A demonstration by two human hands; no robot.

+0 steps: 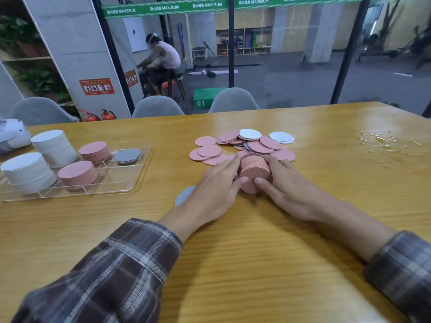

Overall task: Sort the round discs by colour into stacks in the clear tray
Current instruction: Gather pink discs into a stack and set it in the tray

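Both hands meet on a bundle of pink discs (254, 170) in the middle of the bench (256, 241). The left hand (214, 192) clasps its left flank and the right hand (288, 190) its right. The fingers (227, 165) of each hand are laid along the sides and lightly curled, and both thumbs press the flat face nearest the person, so the bundle is held squeezed between the two hands. The bundle lies on its side. The disc edges show as ribs along the top, and the long axis runs away from the person, tipped a little. Just beyond the fingertips lies the loose pile (245, 145), mostly pink with a few white and grey discs. A pale disc (184, 195) peeps out from under the left wrist. The relation that matters is sideways. The clear tray (130, 184) sits well apart to the left, on the left hand's side, so that hand is the nearer one for the carry. It holds two white stacks (52, 145), two pink stacks (78, 173) and a low grey stack (128, 156), all lying flat. By my reading, the bundle has to travel left and also be turned upright, so its axis points up, before it can settle onto a pink stack. The risk in that turn is discs fanning out if the squeeze slackens.
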